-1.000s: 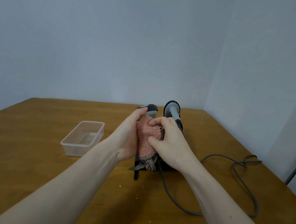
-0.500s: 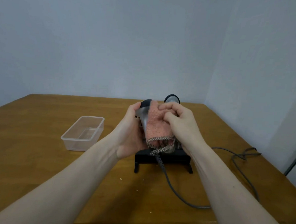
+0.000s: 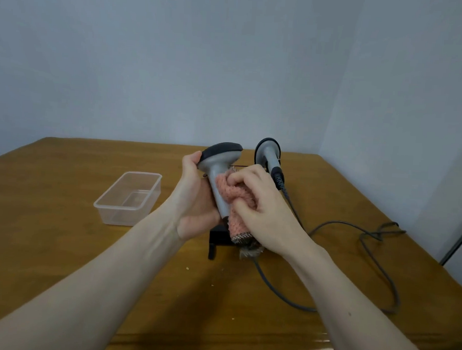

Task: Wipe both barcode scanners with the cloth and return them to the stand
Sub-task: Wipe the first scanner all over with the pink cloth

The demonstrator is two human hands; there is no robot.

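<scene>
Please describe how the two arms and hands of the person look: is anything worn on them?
Both forearms are bare all the way to the frame's edge: no sleeves, gloves, watch or rings show. The left hand and right hand have short, plain nails. The right forearm bears one small dark mole.

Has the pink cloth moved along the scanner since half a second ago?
Yes. The pink cloth has slid down from the scanner head to its handle, closer to the black stand; the grey head is now uncovered.

My one head-worn camera looks forward and down, close over a wooden table (image 3: 60, 241); a wall corner (image 3: 339, 73) closes the far side.
</scene>
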